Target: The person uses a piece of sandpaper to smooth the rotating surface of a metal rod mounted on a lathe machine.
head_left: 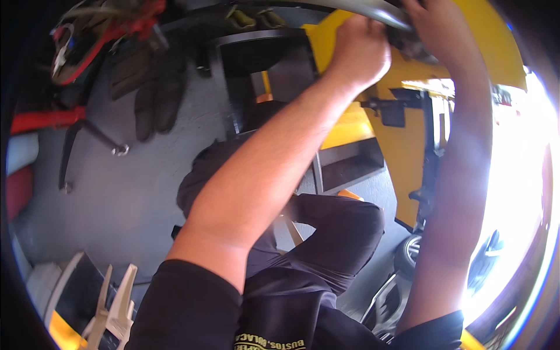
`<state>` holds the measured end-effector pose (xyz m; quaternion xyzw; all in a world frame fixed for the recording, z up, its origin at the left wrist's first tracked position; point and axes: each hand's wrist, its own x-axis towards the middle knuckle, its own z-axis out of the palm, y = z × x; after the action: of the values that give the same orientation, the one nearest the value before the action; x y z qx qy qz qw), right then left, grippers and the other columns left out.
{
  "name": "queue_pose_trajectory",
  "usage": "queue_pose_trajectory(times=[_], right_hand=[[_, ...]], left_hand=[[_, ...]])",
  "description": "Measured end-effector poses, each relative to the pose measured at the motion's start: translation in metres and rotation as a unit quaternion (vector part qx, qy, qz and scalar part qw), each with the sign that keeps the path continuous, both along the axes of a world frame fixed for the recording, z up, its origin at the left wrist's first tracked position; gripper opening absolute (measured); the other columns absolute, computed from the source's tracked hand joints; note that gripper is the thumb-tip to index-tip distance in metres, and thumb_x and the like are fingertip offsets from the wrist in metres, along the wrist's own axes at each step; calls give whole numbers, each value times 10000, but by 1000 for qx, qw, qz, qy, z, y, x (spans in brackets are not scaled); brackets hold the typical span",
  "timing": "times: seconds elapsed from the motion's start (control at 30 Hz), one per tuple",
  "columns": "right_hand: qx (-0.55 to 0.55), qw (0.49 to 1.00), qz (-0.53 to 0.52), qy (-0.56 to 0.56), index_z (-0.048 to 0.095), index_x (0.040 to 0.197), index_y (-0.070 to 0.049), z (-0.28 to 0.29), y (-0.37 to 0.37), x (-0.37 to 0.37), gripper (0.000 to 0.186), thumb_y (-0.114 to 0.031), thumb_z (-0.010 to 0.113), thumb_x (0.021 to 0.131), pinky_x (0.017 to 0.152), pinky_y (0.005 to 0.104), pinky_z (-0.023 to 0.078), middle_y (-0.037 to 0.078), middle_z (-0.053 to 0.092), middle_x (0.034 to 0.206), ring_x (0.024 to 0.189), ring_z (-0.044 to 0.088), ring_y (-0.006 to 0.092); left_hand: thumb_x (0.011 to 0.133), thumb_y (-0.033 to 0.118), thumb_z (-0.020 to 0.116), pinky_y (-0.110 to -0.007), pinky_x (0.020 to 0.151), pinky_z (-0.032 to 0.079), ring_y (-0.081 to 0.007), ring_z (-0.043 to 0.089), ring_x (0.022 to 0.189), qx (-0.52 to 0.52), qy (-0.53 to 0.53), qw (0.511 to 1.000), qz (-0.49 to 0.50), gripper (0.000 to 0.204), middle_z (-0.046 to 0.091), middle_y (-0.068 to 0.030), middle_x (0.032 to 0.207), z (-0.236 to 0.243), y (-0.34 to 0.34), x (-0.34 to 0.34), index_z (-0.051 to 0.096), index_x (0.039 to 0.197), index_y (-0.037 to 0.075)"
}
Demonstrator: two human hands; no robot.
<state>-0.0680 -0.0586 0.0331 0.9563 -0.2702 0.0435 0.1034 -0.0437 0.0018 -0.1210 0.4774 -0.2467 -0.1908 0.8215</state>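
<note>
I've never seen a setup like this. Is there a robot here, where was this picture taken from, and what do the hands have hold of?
There is no robot: these are a person's own bare arms. A wide fisheye camera on the head looks down, so straight edges bend. The left hand is curled beside a shiny metal bar near the top; the right hand is just right of it. What their fingers grip is hidden. Nearby are yellow panels. Below are the person's dark trousers. On the grey floor at left stands a red frame on casters; a wheel shows at lower right.
</note>
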Motion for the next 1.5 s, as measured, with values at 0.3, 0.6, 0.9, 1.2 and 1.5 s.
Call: queue_pose_trajectory(times=[0.3, 0.6, 0.9, 1.2, 1.5], right_hand=[[30, 990, -24, -137, 728, 974, -18, 5, 54, -9, 233, -185, 572, 1015, 755, 422, 554, 164, 717, 820, 783, 708, 315], [70, 997, 29, 32, 725, 1011, -22, 12, 27, 6, 323, -294, 552, 1023, 800, 457, 554, 174, 729, 866, 818, 715, 343], [-3, 995, 78, -59, 718, 1049, -21, 19, 56, -13, 283, -258, 563, 1033, 751, 437, 571, 162, 727, 822, 764, 725, 332], [3, 993, 116, 10, 756, 1001, -25, 5, 8, 3, 318, -280, 565, 1014, 793, 457, 557, 194, 735, 897, 847, 713, 360], [81, 984, -157, -27, 751, 1081, -38, 17, 66, 20, 322, -253, 515, 1035, 848, 464, 560, 204, 737, 963, 917, 715, 372]], left_hand=[[1002, 79, 475, -447, 927, 521, -421, 669, 1042, -13, -69, 997, 22, 252, 720, -225, 1038, -18, -18, 29, 682, 1095, -28], [1096, 212, 436, -347, 864, 560, -213, 678, 1059, -136, 222, 950, -171, 326, 684, -97, 1182, -4, 11, 18, 646, 1242, 10], [1085, 226, 483, -343, 914, 521, -190, 640, 1051, -187, 175, 960, -113, 274, 662, -90, 1139, -14, -18, 30, 637, 1187, 23], [1073, 237, 503, -317, 859, 521, -181, 661, 979, -107, 199, 970, -92, 275, 695, -85, 1040, 5, 4, 12, 670, 1125, 25], [1102, 370, 492, -372, 936, 529, -194, 678, 1012, -172, 184, 958, -137, 369, 703, -97, 1092, -13, -11, 31, 646, 1151, 39]])
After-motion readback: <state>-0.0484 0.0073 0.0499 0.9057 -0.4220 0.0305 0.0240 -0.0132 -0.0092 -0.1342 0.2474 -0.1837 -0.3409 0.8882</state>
